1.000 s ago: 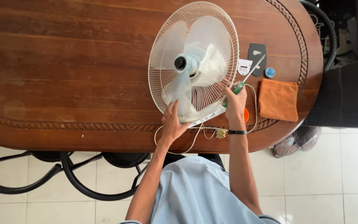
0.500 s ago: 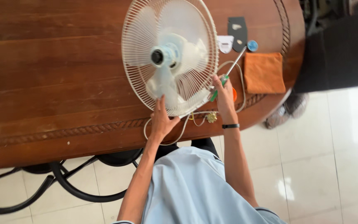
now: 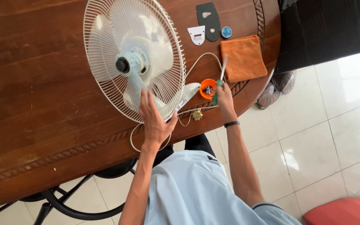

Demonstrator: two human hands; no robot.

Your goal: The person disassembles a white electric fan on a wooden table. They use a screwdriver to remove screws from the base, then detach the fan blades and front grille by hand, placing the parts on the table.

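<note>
Left hand (image 3: 154, 121) spread flat on white fan grille (image 3: 105, 62); right hand (image 3: 223, 96) grips green screwdriver (image 3: 218, 85), orange cup (image 3: 208, 88) at its 9 o'clock on bench (image 3: 30, 91).

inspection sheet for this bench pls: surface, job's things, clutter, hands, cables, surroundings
Surface: oval wooden table, rope-carved edge.
Job's things: white fan lying grille up; screwdriver; orange cup holding small parts.
Clutter: orange cloth, black plate, white plate, blue cap, brass part.
Hands: left hand flat on grille; right hand grips screwdriver.
Cables: white cord loops over table edge.
Surroundings: tiled floor, black chair frame.
</note>
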